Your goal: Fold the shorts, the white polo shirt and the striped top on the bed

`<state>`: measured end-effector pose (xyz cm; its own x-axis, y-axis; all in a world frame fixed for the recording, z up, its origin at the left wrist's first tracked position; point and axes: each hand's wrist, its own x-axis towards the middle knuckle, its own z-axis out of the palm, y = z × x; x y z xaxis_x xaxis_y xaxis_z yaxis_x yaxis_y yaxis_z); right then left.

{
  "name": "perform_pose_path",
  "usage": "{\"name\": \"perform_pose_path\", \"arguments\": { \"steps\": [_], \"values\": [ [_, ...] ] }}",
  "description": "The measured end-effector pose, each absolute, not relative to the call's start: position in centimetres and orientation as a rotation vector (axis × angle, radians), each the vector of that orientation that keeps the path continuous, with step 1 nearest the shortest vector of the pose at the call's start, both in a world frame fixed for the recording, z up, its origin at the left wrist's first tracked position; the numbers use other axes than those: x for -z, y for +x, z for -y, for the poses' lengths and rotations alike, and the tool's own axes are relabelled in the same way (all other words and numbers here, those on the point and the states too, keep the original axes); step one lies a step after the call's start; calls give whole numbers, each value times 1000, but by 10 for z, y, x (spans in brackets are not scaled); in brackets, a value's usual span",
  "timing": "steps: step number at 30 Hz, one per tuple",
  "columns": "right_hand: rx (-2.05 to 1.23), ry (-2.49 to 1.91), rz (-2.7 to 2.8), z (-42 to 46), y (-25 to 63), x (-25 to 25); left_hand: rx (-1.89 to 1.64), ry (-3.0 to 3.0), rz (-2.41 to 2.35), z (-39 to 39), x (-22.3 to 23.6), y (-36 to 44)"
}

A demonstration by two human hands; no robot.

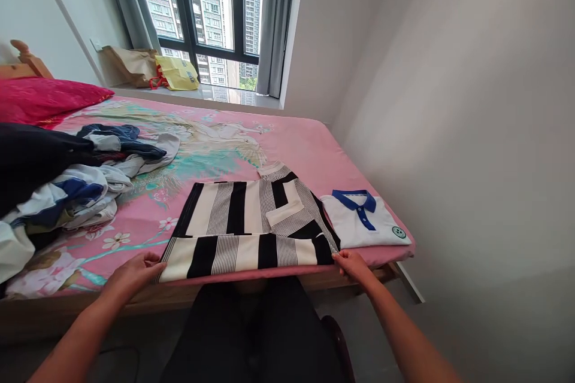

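Note:
A black-and-white striped shirt lies partly folded on the pink floral bed, its near edge folded over along the bed's front. My left hand grips the shirt's near left corner, fingers closed on the cloth. My right hand pinches the near right corner. A folded white polo with a blue collar lies just right of the striped shirt, near the bed's right corner.
A heap of loose clothes covers the bed's left side, with a red pillow behind it. A brown paper bag and a yellow bag stand on the window sill. A wall runs along the right.

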<state>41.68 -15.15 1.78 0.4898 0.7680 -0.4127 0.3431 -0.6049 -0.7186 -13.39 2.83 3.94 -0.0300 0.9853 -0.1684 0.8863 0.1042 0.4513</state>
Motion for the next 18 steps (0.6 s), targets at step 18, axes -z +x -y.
{"name": "perform_pose_path", "arguments": {
  "steps": [18],
  "values": [
    [-187,-1633,1572,84,326,-54,-712,2584,-860,10,-49,129]
  ]
}}
